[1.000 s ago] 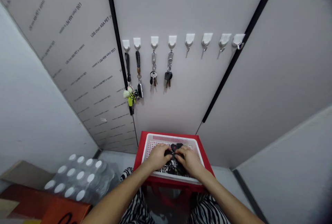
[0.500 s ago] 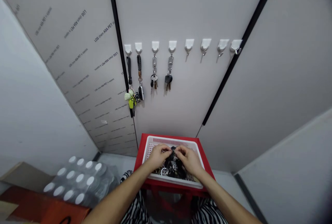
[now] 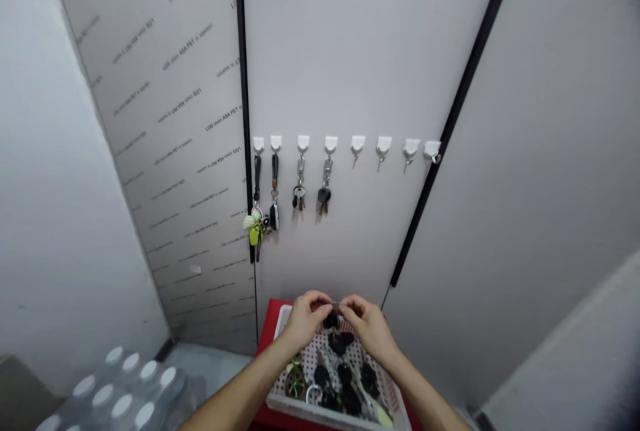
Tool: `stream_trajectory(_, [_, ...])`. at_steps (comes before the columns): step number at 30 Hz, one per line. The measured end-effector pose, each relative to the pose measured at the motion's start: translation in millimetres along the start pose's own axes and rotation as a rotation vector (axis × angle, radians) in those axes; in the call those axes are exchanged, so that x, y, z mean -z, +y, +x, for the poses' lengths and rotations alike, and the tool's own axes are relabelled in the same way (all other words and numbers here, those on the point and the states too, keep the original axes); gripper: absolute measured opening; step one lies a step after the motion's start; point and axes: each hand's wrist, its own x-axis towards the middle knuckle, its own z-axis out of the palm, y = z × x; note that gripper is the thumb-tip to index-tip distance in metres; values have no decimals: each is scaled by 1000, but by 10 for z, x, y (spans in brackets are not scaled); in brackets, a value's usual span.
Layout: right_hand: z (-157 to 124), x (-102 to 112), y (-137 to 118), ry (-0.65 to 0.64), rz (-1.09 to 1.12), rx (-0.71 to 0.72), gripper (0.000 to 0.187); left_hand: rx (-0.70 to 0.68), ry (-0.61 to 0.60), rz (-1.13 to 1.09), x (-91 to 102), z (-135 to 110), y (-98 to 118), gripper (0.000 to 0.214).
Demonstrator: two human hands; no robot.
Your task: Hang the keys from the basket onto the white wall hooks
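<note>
My left hand (image 3: 303, 320) and my right hand (image 3: 367, 326) meet above the far part of a white plastic basket (image 3: 300, 408). Both pinch a thin metal key ring (image 3: 335, 303) from opposite sides, thumbs against forefingers. A black piece (image 3: 331, 320) hangs just below the ring; its exact shape is unclear. Beneath, the basket holds several dark key sets (image 3: 349, 388), a loose silver ring (image 3: 314, 394) and a green-and-brown charm (image 3: 295, 381). My forearms cover parts of the basket's sides.
White hooks (image 3: 358, 144) line the wall in a row; the left ones carry key sets (image 3: 299, 192) and strap keychains (image 3: 257, 178), the right ones are bare. A red stool (image 3: 273, 316) supports the basket. Capped bottles (image 3: 123, 404) stand at lower left.
Both hands have raised the key ring from among the basket's contents to above its far side. The view has tilted upward, so the hooks and basket sit lower in the picture.
</note>
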Motion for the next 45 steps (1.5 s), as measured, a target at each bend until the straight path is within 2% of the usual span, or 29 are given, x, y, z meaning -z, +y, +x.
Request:
stream_trajectory(3, [229, 205, -253, 65, -53, 73, 17, -65, -7, -48, 37, 211, 252, 17])
stream_trajectory(5, [389, 362, -457, 124, -79, 116, 18, -119, 50, -40, 67, 341, 467, 16])
stream_trajectory(8, [638, 592, -775, 215, -71, 171, 19, -200, 146, 32, 104, 509, 829, 14])
stream_trajectory(14, [1168, 926, -1275, 425, -19, 245, 19, -459, 163, 246, 132, 818, 1469, 24])
stream_trajectory(19, [1515, 1046, -1492, 585, -99, 276, 20, -518, 245, 424, 177, 1057, 1739, 29])
stream_trajectory(24, [1696, 1041, -1557, 704, -253, 178, 17, -497, 276, 530, 216, 1209, 1819, 31])
stream_trajectory(32, [1731, 1026, -1438, 684, -266, 145, 19, -482, 227, 614, 192, 1208, 1729, 31])
stream_trajectory(35, [1597, 1039, -1312, 671, -252, 153, 25, -466, 199, 596, 216, 1089, 1616, 31])
stream_trajectory(37, [1415, 990, -1140, 621, -248, 167, 28, -445, 162, 564, 231, 957, 1453, 29])
stream_trajectory(39, [1146, 865, -876, 473, -266, 159, 27, -408, 93, 533, 228, 779, 1195, 27])
stream_trajectory(43, [454, 444, -180, 8, -386, 69, 20, -252, -85, 539, 139, 333, 480, 24])
stream_trajectory(45, [149, 242, 131, -169, -475, 35, 20, -151, -143, 565, 62, 128, 136, 24])
